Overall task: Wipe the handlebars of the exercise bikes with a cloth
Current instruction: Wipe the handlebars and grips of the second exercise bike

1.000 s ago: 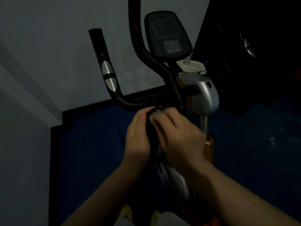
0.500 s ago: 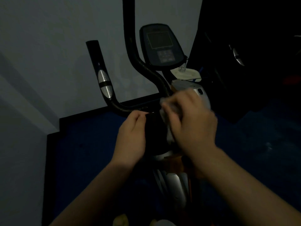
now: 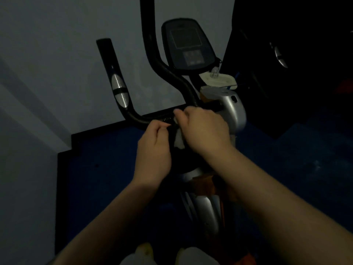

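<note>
1. The handlebar (image 3: pixel 131 111) is sweeping leftward from your hands, then rising up and away toward the wall.
2. Your left hand (image 3: pixel 154 150) is sitting nearer that unwiped stretch, fingers curled on the cloth (image 3: pixel 178 139).
3. Your right hand (image 3: pixel 206 129) is clutching the cloth against the bar's centre.

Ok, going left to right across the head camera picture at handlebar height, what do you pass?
Silver grip sensor on the left handlebar → left hand → pale cloth → right hand → silver bike housing.
</note>
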Motion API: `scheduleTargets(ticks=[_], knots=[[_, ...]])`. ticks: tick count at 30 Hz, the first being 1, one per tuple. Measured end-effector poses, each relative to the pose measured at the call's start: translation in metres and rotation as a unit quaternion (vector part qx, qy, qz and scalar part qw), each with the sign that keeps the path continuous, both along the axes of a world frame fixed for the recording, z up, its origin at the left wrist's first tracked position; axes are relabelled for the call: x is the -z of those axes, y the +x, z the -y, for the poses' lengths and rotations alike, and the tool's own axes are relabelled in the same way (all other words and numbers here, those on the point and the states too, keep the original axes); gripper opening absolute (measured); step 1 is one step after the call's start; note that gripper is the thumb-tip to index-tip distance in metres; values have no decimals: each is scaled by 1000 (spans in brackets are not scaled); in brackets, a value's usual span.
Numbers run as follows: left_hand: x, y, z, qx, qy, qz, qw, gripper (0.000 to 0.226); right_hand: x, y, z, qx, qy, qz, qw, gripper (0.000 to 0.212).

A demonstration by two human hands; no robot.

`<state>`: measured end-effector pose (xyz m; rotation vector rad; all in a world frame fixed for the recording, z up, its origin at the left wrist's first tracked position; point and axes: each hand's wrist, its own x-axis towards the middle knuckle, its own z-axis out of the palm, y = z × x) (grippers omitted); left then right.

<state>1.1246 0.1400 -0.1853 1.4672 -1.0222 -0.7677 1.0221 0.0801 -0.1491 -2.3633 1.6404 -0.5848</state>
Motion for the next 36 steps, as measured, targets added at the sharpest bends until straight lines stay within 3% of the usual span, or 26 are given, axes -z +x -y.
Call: scheduleTargets(ticks=[2,5,10,14,16,19,21,23,26,27,30,32,34,36], knots=[[0,-1,0,-6,-8,-13,1000,26,11,-8,-18,23,-46,90,995,34],[2,-2,-1,-8,-3,-15,1000,27,20,-21,-50,47,-28,182,982,31],[0,-1,0,-4,-1,-1,1000,28,9,-12,-10,6,-21,56,998,32],[2,-4,-1,-16,-5,-29,999,28,27,-9,-40,67,-8,243,968,36],[4,-3,-1,-14,1,-35,999,28,29,-9,-56,82,-4,294,952,42],[2,-3,-2,-8,-1,-23,1000,28,20,-14,-28,16,-33,153,987,25],[-1,-3,-1,-7,-14,-19,1000,27,11,-16,-9,-39,-18,88,995,24],[0,-5,-2,-7,-14,-25,1000,27,19,-18,-19,-23,-8,152,988,26],[2,-5,-2,-13,0,-30,999,30,37,-14,-58,70,24,324,943,28],[2,-5,-3,-15,0,-29,999,31,40,-14,-64,74,29,334,939,24],[2,-5,-3,-14,3,-28,1000,30,30,-22,-36,10,-41,175,984,16],[0,-6,-2,-23,-5,-37,999,29,16,-24,-12,-47,-15,100,994,20],[1,-8,-3,-40,-11,-36,998,28,20,-24,-17,-37,-2,134,990,20],[2,-9,-7,-47,-12,-26,998,26,34,-24,-44,22,9,256,966,22]])
